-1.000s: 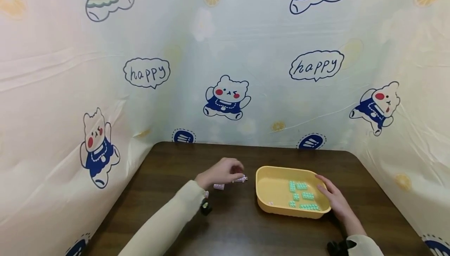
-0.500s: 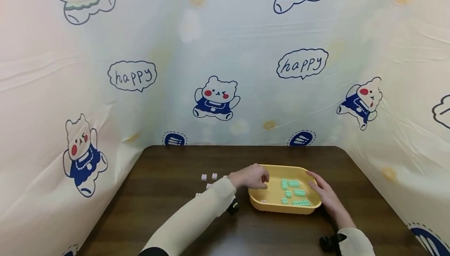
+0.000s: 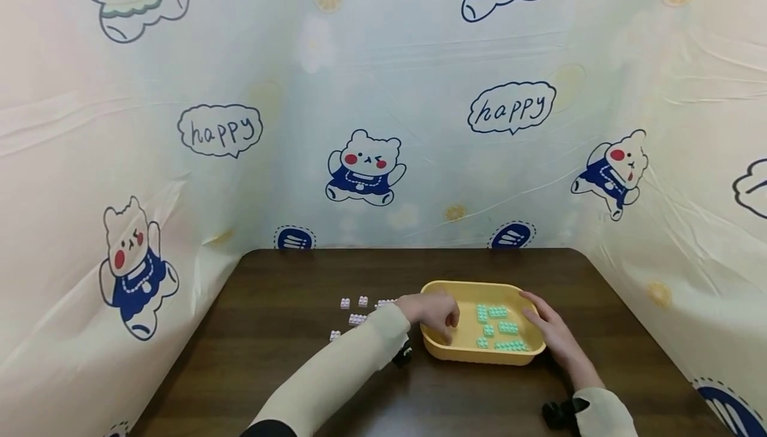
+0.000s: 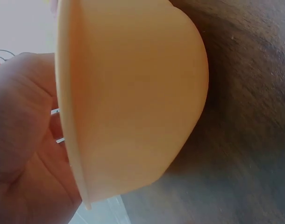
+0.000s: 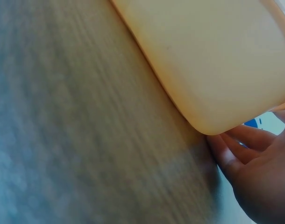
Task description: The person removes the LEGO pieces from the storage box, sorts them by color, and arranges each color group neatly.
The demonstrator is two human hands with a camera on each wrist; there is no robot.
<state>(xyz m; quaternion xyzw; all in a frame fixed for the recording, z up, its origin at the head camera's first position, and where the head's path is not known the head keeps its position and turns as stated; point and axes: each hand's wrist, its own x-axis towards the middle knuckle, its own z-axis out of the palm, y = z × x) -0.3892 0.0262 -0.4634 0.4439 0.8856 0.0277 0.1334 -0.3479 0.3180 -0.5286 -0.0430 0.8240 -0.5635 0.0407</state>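
Note:
A yellow plastic tray (image 3: 479,356) sits on the dark table. My left hand (image 3: 435,312) reaches over its left rim, fingers curled and pointing down toward the tray floor. In the left wrist view the tray wall hides those fingertips, so I cannot tell whether they hold a brick. My right hand (image 3: 558,334) grips the tray's right rim, thumb over the inside and fingers along the outside. Several mint-green toy bricks (image 3: 508,328) lie in the right half of the tray. Left of the tray, several pale purple toy bricks (image 3: 357,320) are scattered, some partly behind my left sleeve (image 3: 344,364).
The wooden table (image 3: 287,350) ends at a back edge against a curtain (image 3: 431,50) printed with bears, which also hangs along both sides. A black wrist camera (image 3: 557,416) sits at my right cuff, close to the tabletop.
My left hand has moved right from the purple bricks into the tray, then dipped lower with fingers down. My right hand keeps hold of the rim. The head view has shifted slightly right.

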